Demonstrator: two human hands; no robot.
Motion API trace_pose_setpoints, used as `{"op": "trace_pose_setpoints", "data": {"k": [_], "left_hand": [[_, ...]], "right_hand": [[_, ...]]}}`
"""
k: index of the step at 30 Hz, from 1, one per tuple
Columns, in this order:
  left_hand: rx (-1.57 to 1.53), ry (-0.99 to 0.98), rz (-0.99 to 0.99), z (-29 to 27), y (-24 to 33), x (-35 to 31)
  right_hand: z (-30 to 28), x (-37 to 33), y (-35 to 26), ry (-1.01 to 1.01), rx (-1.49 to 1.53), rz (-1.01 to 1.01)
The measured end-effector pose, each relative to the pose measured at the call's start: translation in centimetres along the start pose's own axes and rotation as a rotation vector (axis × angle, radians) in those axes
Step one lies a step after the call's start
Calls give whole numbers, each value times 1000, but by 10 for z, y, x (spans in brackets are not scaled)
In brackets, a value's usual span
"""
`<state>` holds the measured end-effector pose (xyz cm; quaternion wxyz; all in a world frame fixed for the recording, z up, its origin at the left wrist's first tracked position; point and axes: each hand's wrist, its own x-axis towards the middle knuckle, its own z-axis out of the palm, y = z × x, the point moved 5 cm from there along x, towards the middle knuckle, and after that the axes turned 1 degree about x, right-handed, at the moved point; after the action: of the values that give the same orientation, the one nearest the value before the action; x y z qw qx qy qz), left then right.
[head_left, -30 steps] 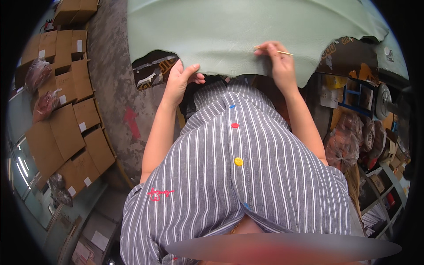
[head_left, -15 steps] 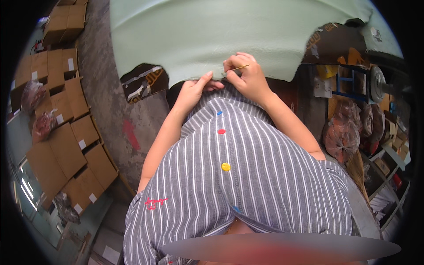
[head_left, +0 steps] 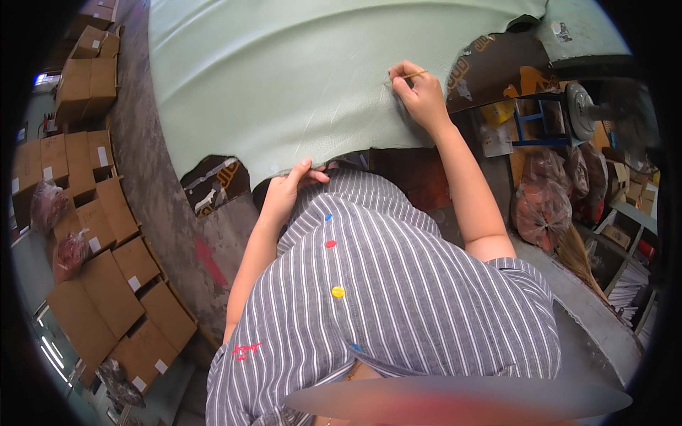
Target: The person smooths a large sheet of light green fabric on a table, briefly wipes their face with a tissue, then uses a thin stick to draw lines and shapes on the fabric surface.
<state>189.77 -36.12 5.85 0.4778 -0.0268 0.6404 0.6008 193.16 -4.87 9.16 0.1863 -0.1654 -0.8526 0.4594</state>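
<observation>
A large pale green leather hide [head_left: 284, 85] with a grained surface and ragged edges lies spread over a table in front of me. My left hand [head_left: 288, 186] is closed on the hide's near edge, thumb on top and fingers curled underneath. Farther off to the right, my right hand [head_left: 420, 98] pinches a thin yellowish stick-like tool [head_left: 416, 74] above the hide. Its working tip, near the fingertips, is too small to make out. Faint lines and creases run across the leather between the two hands.
Stacked cardboard boxes [head_left: 92, 305] stand along the left. A dark printed board [head_left: 490, 71] shows past the hide's right edge. Beyond it are a fan [head_left: 581, 110], a blue frame [head_left: 540, 122], plastic-bagged reddish items [head_left: 543, 206] and shelving [head_left: 621, 284].
My right hand has moved away from my left, up and to the right over the hide, still with the tool. My left hand stays on the near edge. The view has shifted.
</observation>
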Motion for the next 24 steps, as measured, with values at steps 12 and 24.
{"op": "trace_pose_setpoints", "data": {"k": [12,24], "left_hand": [[8,51,75,-23,4,-8],[-118,270,271,-99,39,-7]], "right_hand": [[-94,56,87,570,-291,99],[-37,16,47,254,71,141]]}}
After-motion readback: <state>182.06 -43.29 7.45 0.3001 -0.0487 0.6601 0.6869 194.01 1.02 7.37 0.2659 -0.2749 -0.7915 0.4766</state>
